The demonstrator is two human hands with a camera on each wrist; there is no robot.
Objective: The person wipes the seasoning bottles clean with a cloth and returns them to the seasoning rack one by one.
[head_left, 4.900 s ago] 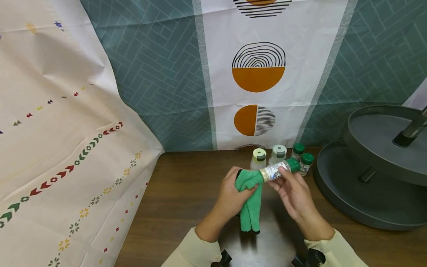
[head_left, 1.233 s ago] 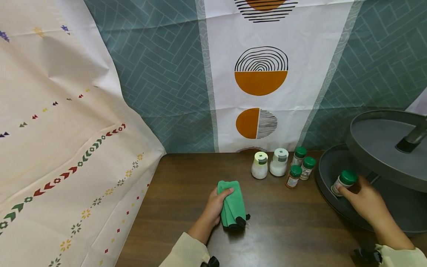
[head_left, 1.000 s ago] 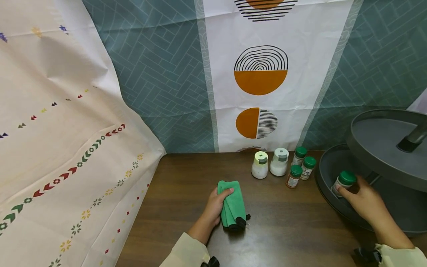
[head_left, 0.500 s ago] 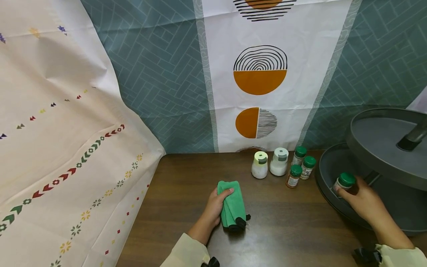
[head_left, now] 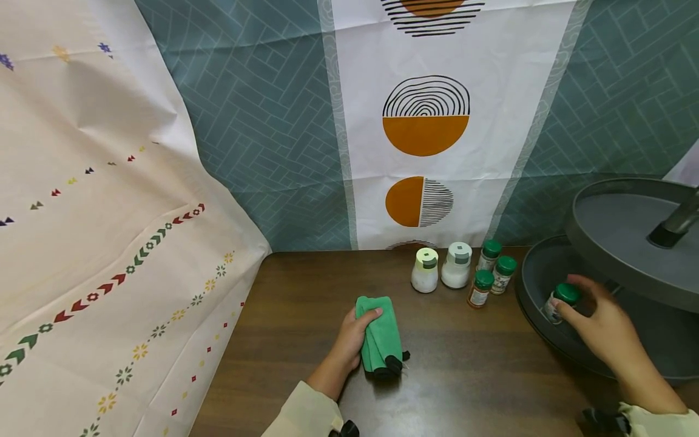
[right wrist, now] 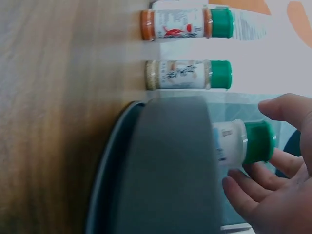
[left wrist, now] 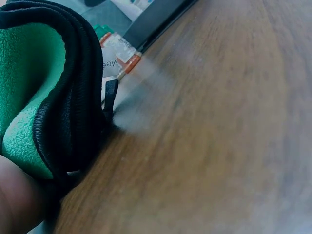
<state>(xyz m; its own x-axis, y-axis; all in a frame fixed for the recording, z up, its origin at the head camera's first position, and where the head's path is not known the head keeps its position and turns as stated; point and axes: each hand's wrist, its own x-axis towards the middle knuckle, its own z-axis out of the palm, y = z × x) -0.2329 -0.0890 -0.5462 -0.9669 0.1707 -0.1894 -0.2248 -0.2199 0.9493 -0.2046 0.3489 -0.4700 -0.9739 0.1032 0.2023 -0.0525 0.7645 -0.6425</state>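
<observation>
One green cloth (head_left: pixel 384 335) sits gripped in left fingers (head_left: pixel 368 318); spread right fingers (right wrist: pixel 242 196) perhaps touch a jar (right wrist: pixel 231 143).

Letters (left wrist: pixel 111 64) resembling "Mee" show on a pale, partly hidden surface (left wrist: pixel 109 53); print on the jar labels (right wrist: pixel 229 145) is too blurred to read.

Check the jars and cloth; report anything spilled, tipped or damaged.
Nothing stands out: the white bottles and green-capped jars look upright, the green cloth is folded in the left hand, and no spill or damage shows.
</observation>
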